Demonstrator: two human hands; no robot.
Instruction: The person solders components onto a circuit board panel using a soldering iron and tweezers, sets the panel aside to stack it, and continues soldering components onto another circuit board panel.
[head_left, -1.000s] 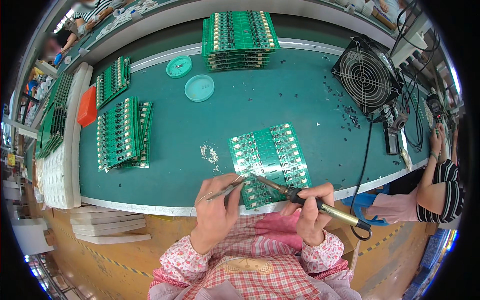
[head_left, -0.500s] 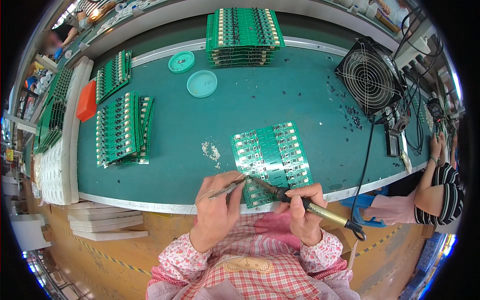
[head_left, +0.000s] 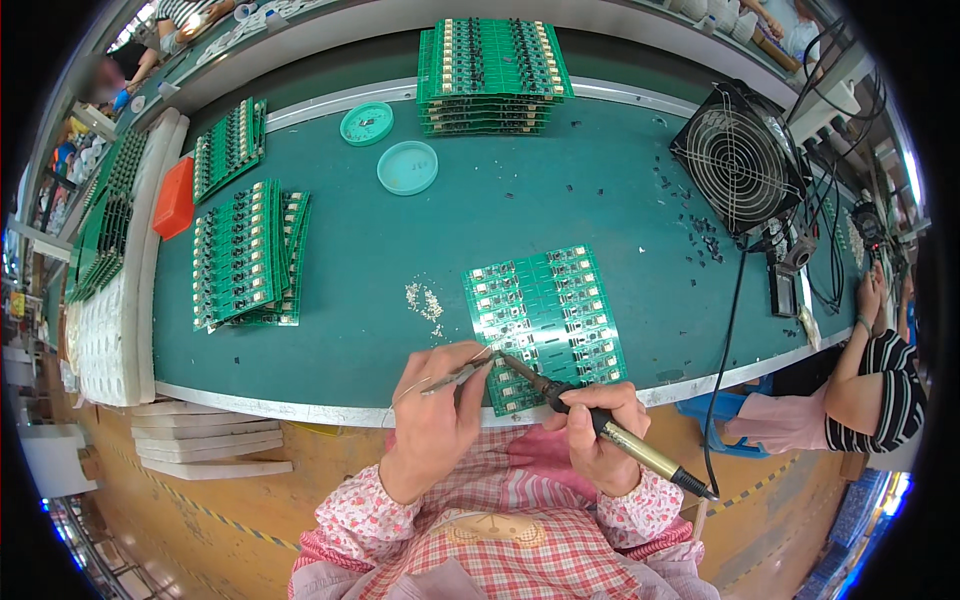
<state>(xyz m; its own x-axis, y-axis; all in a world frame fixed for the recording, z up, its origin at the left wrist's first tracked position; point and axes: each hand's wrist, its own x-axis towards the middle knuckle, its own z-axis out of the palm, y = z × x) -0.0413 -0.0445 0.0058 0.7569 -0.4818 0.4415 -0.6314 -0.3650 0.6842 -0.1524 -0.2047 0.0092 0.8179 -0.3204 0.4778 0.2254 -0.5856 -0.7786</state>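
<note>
A green panel of small circuit boards (head_left: 548, 300) lies flat near the table's front edge. My right hand (head_left: 606, 435) grips a soldering iron (head_left: 650, 458) with a black-and-gold handle, its tip down at the panel's left column of parts. From the other side my left hand (head_left: 432, 425) is closed on grey tweezers (head_left: 462, 375), whose points meet the panel close to the iron's tip. A thin wire (head_left: 408, 392), like solder, curves out by the same fingers. Whatever sits between the two tips is too small to make out.
Small pale parts (head_left: 424, 303) lie left of the panel, with two turquoise dishes (head_left: 407, 168) beyond. Stacked boards stand at the back (head_left: 495, 75) and left (head_left: 240, 255), near a red box (head_left: 174, 198). A fan (head_left: 740, 160) and the iron's cord (head_left: 733, 340) occupy the right, where a co-worker's arm (head_left: 862, 335) shows.
My right hand has shifted slightly down, and the iron's handle slopes more steeply, with its tip still at about the same spot. The left hand and tweezers have barely moved.
</note>
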